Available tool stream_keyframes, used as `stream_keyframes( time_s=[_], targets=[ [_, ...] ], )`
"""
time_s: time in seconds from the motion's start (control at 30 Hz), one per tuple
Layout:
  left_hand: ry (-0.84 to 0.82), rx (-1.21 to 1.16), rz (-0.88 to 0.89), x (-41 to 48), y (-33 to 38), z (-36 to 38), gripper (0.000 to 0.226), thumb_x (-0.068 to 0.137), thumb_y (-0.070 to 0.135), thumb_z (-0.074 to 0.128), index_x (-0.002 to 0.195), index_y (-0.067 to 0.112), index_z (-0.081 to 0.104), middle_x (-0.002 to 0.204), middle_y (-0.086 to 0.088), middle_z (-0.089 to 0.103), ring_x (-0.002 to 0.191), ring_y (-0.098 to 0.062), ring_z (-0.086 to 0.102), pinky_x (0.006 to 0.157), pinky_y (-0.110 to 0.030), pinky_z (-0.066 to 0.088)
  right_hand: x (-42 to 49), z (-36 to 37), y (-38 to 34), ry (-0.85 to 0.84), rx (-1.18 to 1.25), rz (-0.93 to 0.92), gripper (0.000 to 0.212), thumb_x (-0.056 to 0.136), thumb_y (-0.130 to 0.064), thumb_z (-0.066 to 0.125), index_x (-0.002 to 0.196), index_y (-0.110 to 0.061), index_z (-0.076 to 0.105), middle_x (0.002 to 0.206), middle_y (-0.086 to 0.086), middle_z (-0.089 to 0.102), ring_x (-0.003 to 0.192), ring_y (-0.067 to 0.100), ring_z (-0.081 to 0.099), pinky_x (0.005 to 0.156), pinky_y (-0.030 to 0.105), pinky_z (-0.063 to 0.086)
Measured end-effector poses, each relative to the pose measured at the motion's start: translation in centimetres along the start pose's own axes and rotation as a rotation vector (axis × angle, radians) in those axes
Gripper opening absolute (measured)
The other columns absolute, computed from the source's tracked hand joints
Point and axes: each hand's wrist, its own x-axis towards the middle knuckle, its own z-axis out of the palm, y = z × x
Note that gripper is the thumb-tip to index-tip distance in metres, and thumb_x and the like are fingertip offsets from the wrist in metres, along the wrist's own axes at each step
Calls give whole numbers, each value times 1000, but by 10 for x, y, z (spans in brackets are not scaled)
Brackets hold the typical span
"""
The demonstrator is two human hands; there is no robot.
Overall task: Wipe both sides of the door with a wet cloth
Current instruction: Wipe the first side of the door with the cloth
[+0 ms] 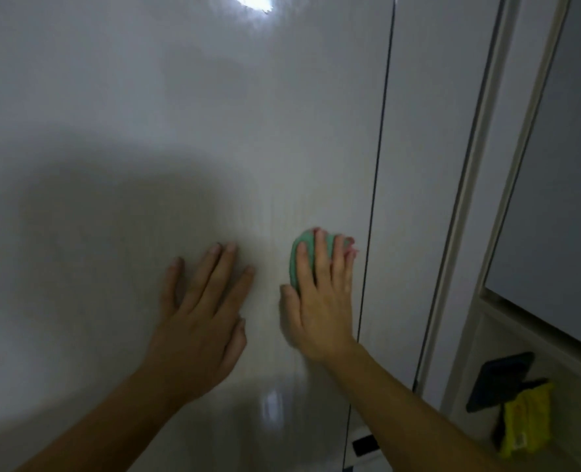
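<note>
A glossy white door (180,131) fills most of the view, with a lamp's reflection near its top. My left hand (204,311) lies flat on it, fingers spread and straight. To its right, my right hand (323,294) presses a green cloth (297,257) against the door with straight fingers, close to the door's right edge (377,185). Most of the cloth is hidden under the hand; a pinkish bit shows at the fingertips.
Right of the door's edge stands a white frame (459,199). Further right a grey panel (561,199) sits above a ledge. A black object (500,383) and a yellow cloth (524,424) hang at the lower right. A dark latch plate (364,444) shows low on the frame.
</note>
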Motion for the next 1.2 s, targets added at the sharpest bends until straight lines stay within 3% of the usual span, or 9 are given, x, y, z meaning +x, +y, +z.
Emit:
stream_keyframes(
  time_s=[0.2, 0.3, 0.43, 0.6, 0.73, 0.8, 1.0, 1.13, 1.2],
  targets=[
    [49, 37, -114, 2, -33, -12, 67, 89, 35, 46, 152, 10, 48, 168, -21, 21, 155, -38, 22, 118, -71, 13, 95, -11, 0, 166, -18, 107, 69, 105, -36, 34, 162, -5, 8, 169, 19, 1, 155, 47, -5, 125, 59, -7],
    [66, 37, -93, 3, -37, -12, 67, 90, 34, 47, 152, 11, 48, 167, -19, 25, 154, -37, 26, 118, -72, 14, 61, -1, -9, 68, -62, -135, 75, 102, -37, 45, 162, -9, 10, 169, 18, 2, 155, 48, -1, 124, 63, -2],
    [82, 37, -76, 2, -41, -11, 66, 90, 33, 47, 153, 12, 47, 167, -17, 26, 154, -35, 25, 119, -71, 13, 51, -7, 2, 10, -133, -390, 69, 101, -35, 51, 159, -14, 21, 164, 19, 21, 154, 46, 13, 124, 64, 9],
    [78, 7, -67, 1, -42, -11, 66, 90, 33, 47, 153, 12, 47, 167, -16, 27, 155, -35, 26, 118, -71, 15, 94, -3, -11, 123, -35, -156, 68, 106, -38, 37, 163, -10, 14, 170, 16, 4, 155, 48, 0, 124, 63, -1],
    [101, -94, -44, -4, -48, -19, 66, 91, 29, 49, 151, 3, 46, 167, -18, 27, 155, -34, 25, 119, -69, 20, 33, 12, -25, -51, -88, -480, 66, 103, -38, 48, 161, -15, 25, 169, 14, 17, 156, 44, 11, 124, 64, 8],
    [114, -139, -37, -8, -53, -24, 66, 90, 25, 50, 149, -3, 45, 165, -23, 28, 155, -37, 24, 119, -68, 23, 43, 6, -22, -42, -126, -559, 64, 103, -36, 49, 160, -17, 26, 168, 12, 20, 156, 41, 13, 125, 61, 8],
    [89, -14, -188, -24, -65, -25, 67, 86, 30, 49, 146, 1, 51, 164, -24, 30, 153, -41, 25, 117, -73, 19, 99, 6, -55, 70, -71, -321, 70, 103, -37, 44, 163, -17, 13, 170, 12, 6, 156, 43, 3, 125, 61, 1],
    [124, -61, -140, -31, -77, -22, 65, 88, 27, 50, 149, 2, 48, 166, -19, 29, 155, -36, 24, 117, -72, 19, 52, 13, -62, -100, -155, -637, 70, 100, -40, 55, 160, -19, 27, 169, 8, 16, 157, 38, 9, 126, 58, 8],
    [137, -79, -123, -35, -83, -21, 65, 89, 26, 50, 149, 2, 47, 166, -17, 29, 155, -33, 25, 119, -69, 19, 71, 7, -61, -66, -178, -673, 68, 100, -38, 53, 160, -20, 28, 169, 7, 18, 157, 37, 10, 127, 56, 8]
  ],
)
